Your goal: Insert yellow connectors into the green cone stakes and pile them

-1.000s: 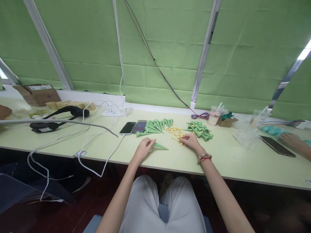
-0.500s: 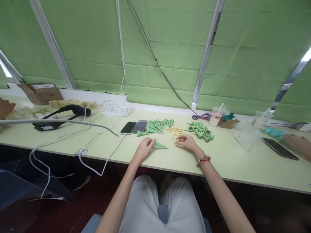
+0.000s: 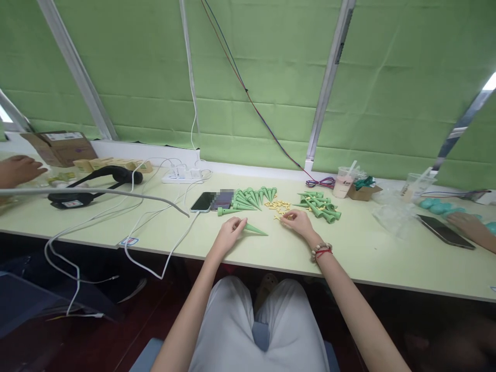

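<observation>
The green cone spike point(image 3: 253, 229) lies on the pale green table point(image 3: 387, 258) with its tip pointing right, its wide end pinched in the fingers of the left hand point(image 3: 229, 232), which has kept that grip and place over the last second. What has changed is the right hand point(image 3: 296, 221): a second ago it lay flat on the near edge of the scatter of small yellow pieces point(image 3: 279, 206); half a second ago it had drawn left toward the spike; now its fingers are curled together at that near edge, and whether they close on a piece I cannot tell, the piece being too small to see. To my eye that reads as picking one yellow piece to go with the held spike. Behind the left hand lies a heap of loose green spikes point(image 3: 251, 198) beside a phone point(image 3: 204, 202) on a white cable, and behind the right hand a heap of green spikes with collars point(image 3: 320, 204). Farther right stand a drink cup point(image 3: 343, 183) and a small cardboard box point(image 3: 362, 192). Another person's hand point(image 3: 467, 223) rests at the far right, and a third point(image 3: 19, 169) has come in at the far left.
</observation>
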Action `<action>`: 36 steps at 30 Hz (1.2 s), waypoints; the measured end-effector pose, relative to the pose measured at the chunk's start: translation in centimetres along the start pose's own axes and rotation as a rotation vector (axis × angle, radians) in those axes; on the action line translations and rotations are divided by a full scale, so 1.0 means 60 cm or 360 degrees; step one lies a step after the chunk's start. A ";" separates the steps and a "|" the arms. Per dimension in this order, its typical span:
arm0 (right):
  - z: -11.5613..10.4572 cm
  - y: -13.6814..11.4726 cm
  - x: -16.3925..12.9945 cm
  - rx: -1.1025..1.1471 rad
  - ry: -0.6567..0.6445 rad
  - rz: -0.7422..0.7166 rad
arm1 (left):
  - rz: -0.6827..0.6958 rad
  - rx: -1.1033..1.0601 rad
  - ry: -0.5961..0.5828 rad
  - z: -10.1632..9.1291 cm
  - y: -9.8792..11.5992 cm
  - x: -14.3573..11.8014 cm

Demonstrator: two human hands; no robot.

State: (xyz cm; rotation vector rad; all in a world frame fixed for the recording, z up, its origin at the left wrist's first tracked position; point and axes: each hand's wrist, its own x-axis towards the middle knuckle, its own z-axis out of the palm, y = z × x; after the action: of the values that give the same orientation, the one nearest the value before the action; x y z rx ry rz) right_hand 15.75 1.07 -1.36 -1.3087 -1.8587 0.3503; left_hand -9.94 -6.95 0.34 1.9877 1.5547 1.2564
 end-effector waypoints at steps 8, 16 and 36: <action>-0.029 0.028 0.001 -0.0177 0.0418 0.0739 | -0.0002 0.0001 0.0001 -0.002 -0.001 0.000; -0.017 0.036 0.001 -0.0098 0.0377 0.0557 | -0.0040 -0.0032 0.0016 -0.002 -0.002 0.000; 0.011 0.037 0.008 0.0130 -0.0131 -0.0207 | -0.0007 0.0022 -0.0016 -0.005 0.005 -0.004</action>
State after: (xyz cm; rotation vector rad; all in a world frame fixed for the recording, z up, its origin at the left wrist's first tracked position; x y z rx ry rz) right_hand 16.67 2.59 -2.95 -1.1276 -1.9658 0.4119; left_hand -9.98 -7.35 0.63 1.9951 1.5660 1.2355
